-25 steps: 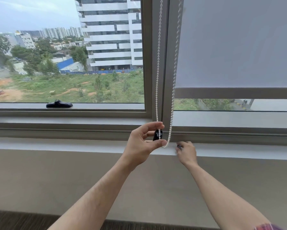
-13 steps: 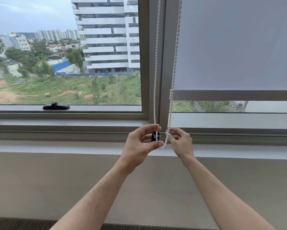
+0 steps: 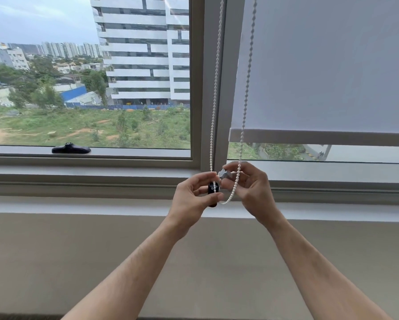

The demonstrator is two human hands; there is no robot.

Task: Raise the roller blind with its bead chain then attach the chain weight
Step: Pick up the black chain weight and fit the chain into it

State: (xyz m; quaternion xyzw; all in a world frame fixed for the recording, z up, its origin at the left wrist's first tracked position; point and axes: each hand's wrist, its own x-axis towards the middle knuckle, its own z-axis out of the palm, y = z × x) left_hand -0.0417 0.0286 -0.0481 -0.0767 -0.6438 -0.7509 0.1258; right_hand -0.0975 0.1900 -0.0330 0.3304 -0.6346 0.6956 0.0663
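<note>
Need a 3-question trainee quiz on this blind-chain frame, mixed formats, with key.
1. True or false: the roller blind is raised all the way, clear of the glass.
2. Which hand pinches the black chain weight? A) left hand B) right hand C) neither
3. Fill in: the right hand holds a small ______-coloured piece beside the bead chain.

Key: 1 false, its bottom bar hangs just above the lower window frame, with only a strip of glass showing below. 2 A. 3 silver.
</note>
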